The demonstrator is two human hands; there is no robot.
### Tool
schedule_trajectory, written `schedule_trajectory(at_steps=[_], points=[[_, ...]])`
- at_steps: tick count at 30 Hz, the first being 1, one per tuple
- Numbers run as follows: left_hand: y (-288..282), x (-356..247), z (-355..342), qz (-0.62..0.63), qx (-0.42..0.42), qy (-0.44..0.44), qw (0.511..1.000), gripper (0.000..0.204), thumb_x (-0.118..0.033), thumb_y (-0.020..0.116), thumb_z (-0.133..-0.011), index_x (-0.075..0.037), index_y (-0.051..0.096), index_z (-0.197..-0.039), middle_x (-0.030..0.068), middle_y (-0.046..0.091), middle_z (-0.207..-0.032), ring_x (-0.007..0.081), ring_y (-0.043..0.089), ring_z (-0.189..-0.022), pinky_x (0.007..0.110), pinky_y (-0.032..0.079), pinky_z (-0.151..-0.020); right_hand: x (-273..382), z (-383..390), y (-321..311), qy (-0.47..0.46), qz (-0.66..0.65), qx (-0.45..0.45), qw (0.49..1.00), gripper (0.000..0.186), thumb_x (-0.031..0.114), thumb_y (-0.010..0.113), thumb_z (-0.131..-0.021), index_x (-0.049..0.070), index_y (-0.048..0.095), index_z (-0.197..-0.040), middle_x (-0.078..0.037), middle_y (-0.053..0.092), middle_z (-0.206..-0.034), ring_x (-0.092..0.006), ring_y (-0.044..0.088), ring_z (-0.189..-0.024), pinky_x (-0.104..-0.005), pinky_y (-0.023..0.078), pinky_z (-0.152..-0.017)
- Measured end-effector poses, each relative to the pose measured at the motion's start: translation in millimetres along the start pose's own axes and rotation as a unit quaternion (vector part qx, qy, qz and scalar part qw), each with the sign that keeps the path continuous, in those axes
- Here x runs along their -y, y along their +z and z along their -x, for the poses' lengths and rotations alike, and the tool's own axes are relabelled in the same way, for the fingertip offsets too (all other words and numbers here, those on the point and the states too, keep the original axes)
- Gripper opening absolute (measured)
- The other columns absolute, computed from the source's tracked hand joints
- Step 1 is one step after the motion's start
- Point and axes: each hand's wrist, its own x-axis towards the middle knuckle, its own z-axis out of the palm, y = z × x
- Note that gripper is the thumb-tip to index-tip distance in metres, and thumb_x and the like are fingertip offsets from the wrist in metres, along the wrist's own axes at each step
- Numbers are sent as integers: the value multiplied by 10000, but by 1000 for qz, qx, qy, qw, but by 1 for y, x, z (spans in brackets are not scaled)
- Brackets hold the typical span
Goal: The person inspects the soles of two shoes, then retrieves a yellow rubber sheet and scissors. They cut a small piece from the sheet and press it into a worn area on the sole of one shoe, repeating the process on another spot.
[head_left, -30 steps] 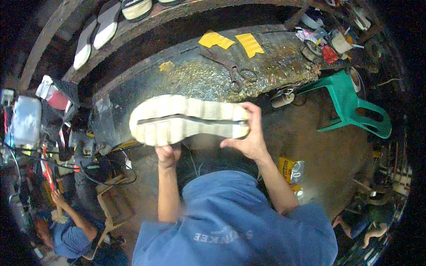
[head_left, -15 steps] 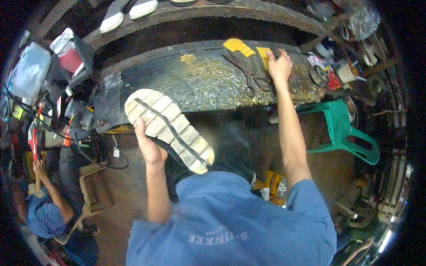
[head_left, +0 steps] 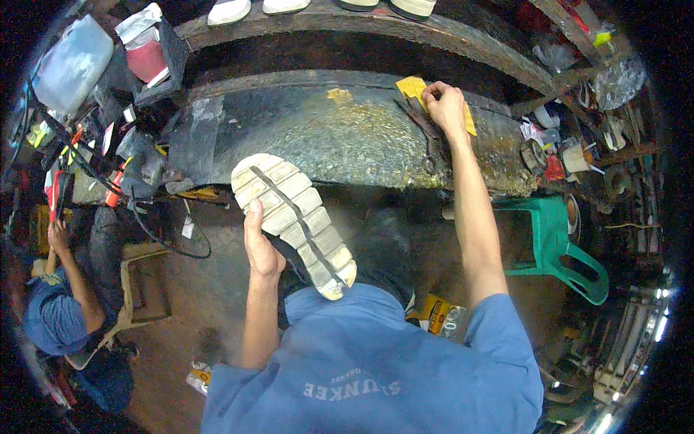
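My left hand (head_left: 262,249) grips a shoe (head_left: 300,217), its thumb lying on the pale, grooved sole. That sole faces up, with a dark strip running down its length, while the upper is mostly hidden underneath. Over at the far right of the workbench, my right hand (head_left: 446,108) has its fingers bent and pinched together at a yellow sheet (head_left: 410,87). Some yellow also shows beside the wrist; whether it is a separate sheet cannot be told. Dark scissors (head_left: 426,130) lie just left of this hand.
The worn workbench (head_left: 289,130) has a rough front edge. Several light shoes (head_left: 288,6) stand on the beam behind it. A green plastic stool (head_left: 553,239) is at the right, with tape rolls and small containers above it. Another person (head_left: 61,315) works at the left.
My right hand has moved left across the yellow sheets, and its fingers have closed from a looser spread. The shoe stays in my left hand. The whole view has shifted.
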Motion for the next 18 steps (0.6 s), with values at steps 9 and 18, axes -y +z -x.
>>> schedule_trajectory(at_steps=[9, 18], points=[[-2, 3, 5, 4, 6, -19, 1000, 546, -431, 500, -1061, -28, 517, -1429, 140, 654, -1338, 286, 655, -1199, 435, 505, -1056, 8, -4, 7, -25, -4, -75, 997, 294, 327, 825, -810, 85, 788, -973, -126, 773, -861, -297, 722, -860, -406, 562, -831], [-7, 5, 14, -41, -54, -46, 997, 531, -407, 512, -1053, -4, 547, -1397, 150, 663, -1321, 279, 667, -1176, 423, 515, -1038, -8, -28, 16, 107, -22, 25, 994, 436, 327, 911, -716, 105, 783, -1069, -93, 787, -956, -262, 747, -940, -383, 563, -874]])
